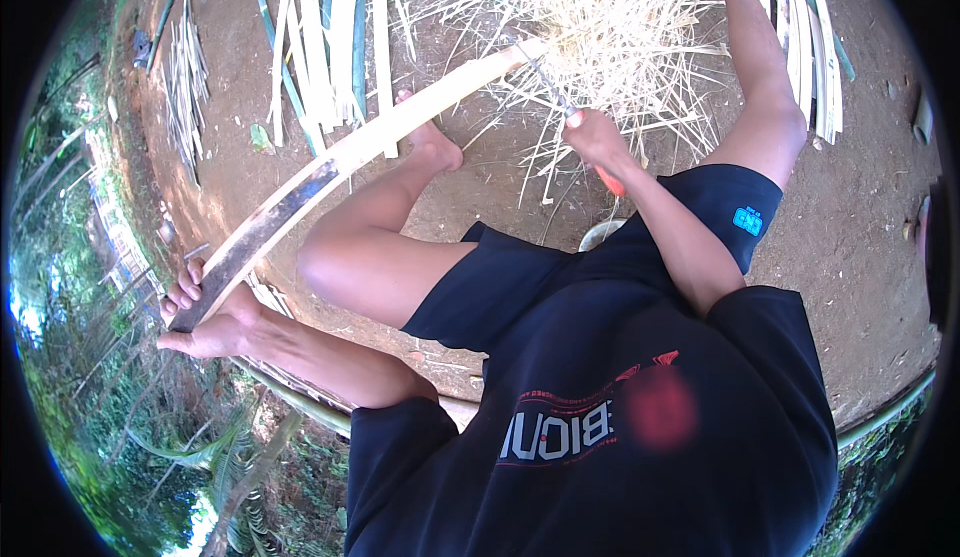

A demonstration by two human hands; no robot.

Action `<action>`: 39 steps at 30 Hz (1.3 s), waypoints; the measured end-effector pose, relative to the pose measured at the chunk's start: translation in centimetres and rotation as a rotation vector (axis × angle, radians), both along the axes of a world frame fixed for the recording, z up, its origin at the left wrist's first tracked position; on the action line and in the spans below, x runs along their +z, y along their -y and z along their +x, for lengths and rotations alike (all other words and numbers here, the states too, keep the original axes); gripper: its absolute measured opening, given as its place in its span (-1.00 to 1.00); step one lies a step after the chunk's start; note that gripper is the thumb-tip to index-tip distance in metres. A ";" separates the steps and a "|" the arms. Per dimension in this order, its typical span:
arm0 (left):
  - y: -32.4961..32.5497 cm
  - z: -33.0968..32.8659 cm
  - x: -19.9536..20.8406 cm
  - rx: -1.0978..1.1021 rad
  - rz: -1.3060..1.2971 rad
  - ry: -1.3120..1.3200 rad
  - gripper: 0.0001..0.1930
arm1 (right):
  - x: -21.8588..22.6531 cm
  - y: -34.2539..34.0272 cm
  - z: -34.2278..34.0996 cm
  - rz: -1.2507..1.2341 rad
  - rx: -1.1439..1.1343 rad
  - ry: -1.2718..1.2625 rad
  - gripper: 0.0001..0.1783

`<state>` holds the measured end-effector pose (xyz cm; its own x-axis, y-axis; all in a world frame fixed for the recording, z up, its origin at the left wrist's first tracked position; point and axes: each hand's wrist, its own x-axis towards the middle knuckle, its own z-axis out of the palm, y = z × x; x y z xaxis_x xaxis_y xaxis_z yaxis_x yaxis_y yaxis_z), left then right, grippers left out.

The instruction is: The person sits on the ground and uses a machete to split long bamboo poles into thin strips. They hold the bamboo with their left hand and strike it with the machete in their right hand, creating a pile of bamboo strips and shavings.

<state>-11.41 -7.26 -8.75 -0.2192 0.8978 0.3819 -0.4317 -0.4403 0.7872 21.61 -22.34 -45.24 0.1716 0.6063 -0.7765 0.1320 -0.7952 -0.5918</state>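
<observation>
My left hand (225, 325) grips the near left end of a long bamboo strip (370, 142), its fingers wrapped round the edge. The strip runs up and to the right across my bent left leg. It is pale along most of its length, with a dark stained stretch toward my left hand. My right hand (597, 140) is closed on the orange handle of a knife (549, 87). The thin blade points up and left, close to the strip's far end; whether it touches the strip I cannot tell.
A heap of pale shavings (630, 32) lies on the dirt ground ahead, between my feet. Split bamboo strips (318, 47) lie at the far left, more strips (805, 47) at the far right. Thin sticks (186, 82) lie further left. A pale round container (600, 232) shows partly beside my thigh.
</observation>
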 end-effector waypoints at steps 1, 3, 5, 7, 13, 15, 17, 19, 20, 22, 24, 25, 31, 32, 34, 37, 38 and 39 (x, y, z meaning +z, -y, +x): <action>0.6 0.3 0.3 0.009 0.002 -0.001 -0.36 | 4.2 -0.2 -1.3 0.055 0.033 -0.013 -0.68; 1.3 1.6 0.8 0.008 -0.005 0.007 -0.37 | 10.6 -0.4 -3.6 0.096 0.129 -0.078 -0.69; 1.8 3.1 1.2 0.042 -0.006 -0.023 -0.40 | 13.3 0.4 -6.1 0.442 0.203 -0.029 -0.81; 2.4 4.3 1.7 0.087 -0.013 -0.030 -0.41 | 16.0 0.5 -7.8 0.618 0.229 0.019 -0.82; 2.9 5.9 2.1 0.184 0.001 -0.082 -0.47 | 17.0 0.6 -7.8 0.630 0.239 0.098 -0.83; 3.3 6.1 2.2 0.174 0.013 -0.076 -0.48 | 18.4 0.9 -7.7 0.621 0.273 0.096 -0.83; 3.5 6.6 2.4 0.180 -0.003 -0.067 -0.47 | 18.2 0.9 -7.3 0.609 0.249 0.091 -0.83; 3.4 7.2 2.7 0.200 -0.034 -0.050 -0.42 | 18.0 1.0 -6.9 0.612 0.235 0.094 -0.83; 3.3 7.1 2.8 0.198 -0.028 -0.050 -0.43 | 17.7 1.0 -6.8 0.621 0.233 0.099 -0.83; 3.5 6.8 2.8 0.197 -0.028 -0.054 -0.43 | 18.0 1.2 -6.9 0.640 0.241 0.109 -0.83; 4.3 7.2 2.9 0.150 0.013 -0.081 -0.48 | 18.6 1.4 -7.5 0.676 0.255 0.112 -0.83; 4.7 7.8 2.9 0.125 0.034 -0.090 -0.50 | 18.9 1.4 -7.5 0.695 0.262 0.118 -0.83; 5.3 8.1 2.7 0.205 0.019 -0.097 -0.47 | 17.6 0.9 -5.5 0.572 0.224 0.103 -0.85; 5.6 8.3 2.9 0.198 0.027 -0.092 -0.48 | 18.2 1.4 -5.6 0.573 0.246 0.077 -0.85; 5.9 8.5 3.3 0.173 0.035 -0.087 -0.47 | 18.2 1.5 -5.9 0.647 0.258 0.116 -0.86; 5.7 8.3 2.9 0.187 0.004 -0.092 -0.47 | 16.4 1.0 -5.0 0.546 0.259 0.144 -0.85; 5.4 8.3 2.8 0.192 0.012 -0.089 -0.47 | 15.6 1.0 -4.5 0.494 0.243 0.166 -0.85; 5.2 8.4 2.7 0.197 0.019 -0.086 -0.47 | 15.0 0.9 -4.1 0.443 0.227 0.187 -0.85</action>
